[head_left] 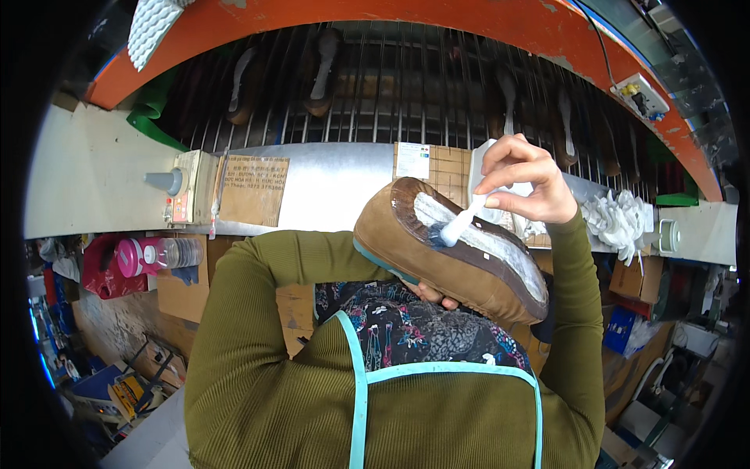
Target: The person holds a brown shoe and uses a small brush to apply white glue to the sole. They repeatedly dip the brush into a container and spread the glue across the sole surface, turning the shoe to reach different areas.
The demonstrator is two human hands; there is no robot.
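A brown suede shoe upper [422, 254], its underside turned up, is tilted over my lap. A dark brown margin borders the pale, white-streaked strip along its bottom. My left hand [434, 295] supports it from beneath; only a few fingertips show, and the rest is hidden by the shoe. Between thumb and fingers, my right hand [535, 181] pinches a small white-handled brush [467, 221]. The brush's dark wet tip touches the bottom near the border between the pale strip and the dark margin.
Beyond the narrow metal bench [336, 187], a rack of metal bars [375, 86] carries several similar shoes under an orange frame [273, 17]. Cardboard [251, 191] lies on the bench at left. Crumpled white material [617, 223] sits at right, above a cardboard box [637, 280].
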